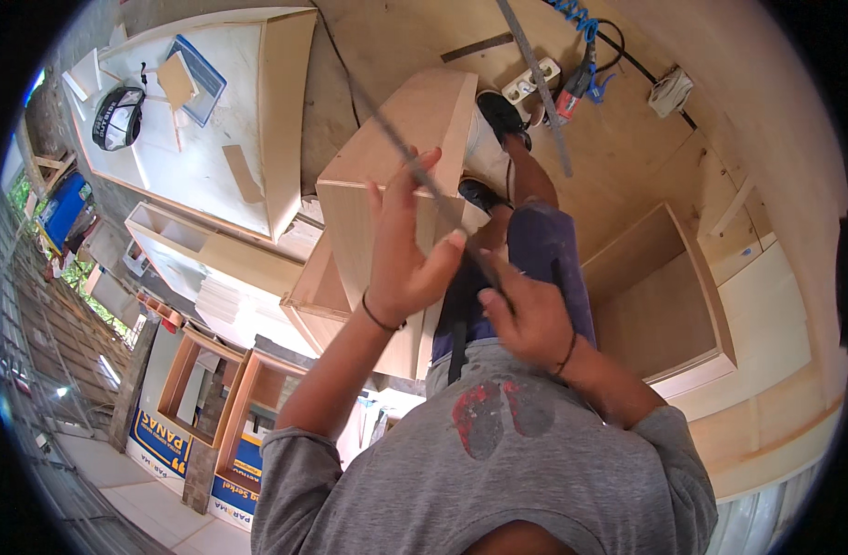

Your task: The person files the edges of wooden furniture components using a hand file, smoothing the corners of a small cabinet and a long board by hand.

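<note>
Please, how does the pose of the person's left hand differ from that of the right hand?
The left hand is open, with fingers raised and spread; the right hand is curled around the near end of a thin dark strip. The left hand is farther from the grey shirt, the right hand closer. Both are bare, with a dark band at the wrist.

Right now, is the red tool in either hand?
No, the red tool lies beside the white power strip, beyond the black shoes.
</note>
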The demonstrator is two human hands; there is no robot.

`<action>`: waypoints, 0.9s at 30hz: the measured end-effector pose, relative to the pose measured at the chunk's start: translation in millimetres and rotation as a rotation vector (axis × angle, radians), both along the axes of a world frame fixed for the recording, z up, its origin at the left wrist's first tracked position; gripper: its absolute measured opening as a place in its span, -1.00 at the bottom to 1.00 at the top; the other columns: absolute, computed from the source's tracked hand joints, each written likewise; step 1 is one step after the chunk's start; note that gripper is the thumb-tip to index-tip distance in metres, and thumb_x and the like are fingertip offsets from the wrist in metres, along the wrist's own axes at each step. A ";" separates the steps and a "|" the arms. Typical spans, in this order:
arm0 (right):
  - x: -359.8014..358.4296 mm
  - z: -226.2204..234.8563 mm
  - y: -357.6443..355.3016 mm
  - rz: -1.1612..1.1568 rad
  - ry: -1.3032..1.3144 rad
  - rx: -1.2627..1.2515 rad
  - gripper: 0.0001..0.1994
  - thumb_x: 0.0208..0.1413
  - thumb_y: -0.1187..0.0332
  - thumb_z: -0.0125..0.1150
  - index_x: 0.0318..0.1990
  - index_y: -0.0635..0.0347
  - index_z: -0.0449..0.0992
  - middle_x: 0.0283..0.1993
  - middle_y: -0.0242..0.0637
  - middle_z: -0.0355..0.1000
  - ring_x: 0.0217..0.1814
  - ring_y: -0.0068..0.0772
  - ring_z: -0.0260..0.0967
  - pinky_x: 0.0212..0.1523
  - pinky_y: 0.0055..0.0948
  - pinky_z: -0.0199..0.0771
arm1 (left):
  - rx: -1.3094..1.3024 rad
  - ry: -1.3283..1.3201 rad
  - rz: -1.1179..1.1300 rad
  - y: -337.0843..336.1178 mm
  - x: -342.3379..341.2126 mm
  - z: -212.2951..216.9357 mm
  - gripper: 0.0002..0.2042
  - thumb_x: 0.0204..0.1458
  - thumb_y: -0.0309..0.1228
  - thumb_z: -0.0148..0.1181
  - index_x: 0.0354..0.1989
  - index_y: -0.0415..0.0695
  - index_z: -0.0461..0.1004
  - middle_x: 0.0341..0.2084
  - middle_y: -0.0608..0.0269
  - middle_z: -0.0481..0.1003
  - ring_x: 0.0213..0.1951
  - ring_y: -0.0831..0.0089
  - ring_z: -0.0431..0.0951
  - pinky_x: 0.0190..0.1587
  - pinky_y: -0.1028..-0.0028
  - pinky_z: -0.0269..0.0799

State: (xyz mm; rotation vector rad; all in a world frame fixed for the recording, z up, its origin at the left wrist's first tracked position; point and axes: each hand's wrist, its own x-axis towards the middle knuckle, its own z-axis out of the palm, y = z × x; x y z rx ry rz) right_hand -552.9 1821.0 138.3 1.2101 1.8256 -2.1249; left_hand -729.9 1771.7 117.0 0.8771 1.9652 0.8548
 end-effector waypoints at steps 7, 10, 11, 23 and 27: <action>-21.1 -12.0 -25.2 -0.100 0.200 -0.213 -0.46 0.18 0.39 0.05 0.32 0.12 0.12 -0.53 -0.16 0.39 -0.54 -0.19 0.37 -0.44 -0.33 0.40 | -0.174 -0.391 0.599 -2.6 -26.2 33.2 -0.82 0.17 -0.50 -0.11 -0.06 -0.21 0.26 -0.64 0.44 0.25 -0.65 0.71 0.18 -0.62 0.68 0.06; -21.4 -30.6 -20.7 -0.204 0.171 -0.726 -0.36 0.18 0.45 -0.02 0.40 0.06 -0.08 -0.59 -0.30 0.31 -0.61 -0.46 0.24 -0.54 -0.50 0.27 | -0.257 -0.231 0.528 -34.4 -53.8 10.8 -0.85 0.16 -0.50 -0.07 -0.11 -0.18 0.32 -0.65 0.50 0.21 -0.66 0.74 0.15 -0.63 0.68 0.02; -24.2 -39.4 -19.5 -0.226 0.182 -0.898 -0.33 0.18 0.47 -0.05 0.42 0.04 -0.15 -0.60 -0.35 0.28 -0.63 -0.55 0.20 -0.57 -0.56 0.22 | -0.236 -0.262 0.546 -45.6 -52.9 0.7 -0.86 0.15 -0.52 -0.07 -0.13 -0.18 0.32 -0.64 0.50 0.21 -0.65 0.75 0.14 -0.62 0.68 0.02; -40.6 -46.6 -33.7 -0.378 0.094 -1.043 -0.19 0.05 0.56 -0.12 0.44 -0.09 -0.30 -0.63 -0.42 0.23 -0.71 -0.67 0.07 -0.68 -0.64 0.09 | -0.068 -0.412 0.660 -107.5 -30.4 -41.4 -0.87 0.07 -0.58 -0.06 -0.20 -0.18 0.30 -0.58 0.44 0.24 -0.63 0.73 0.16 -0.60 0.65 0.06; -46.8 -46.2 -24.4 -0.264 0.013 -0.887 -0.18 0.00 0.58 -0.12 0.43 -0.07 -0.29 -0.64 -0.43 0.23 -0.72 -0.66 0.10 -0.68 -0.62 0.12 | -0.030 -0.452 0.697 -113.5 -29.6 -45.4 -0.87 0.05 -0.58 -0.07 -0.21 -0.17 0.30 -0.57 0.43 0.25 -0.64 0.72 0.17 -0.62 0.65 0.07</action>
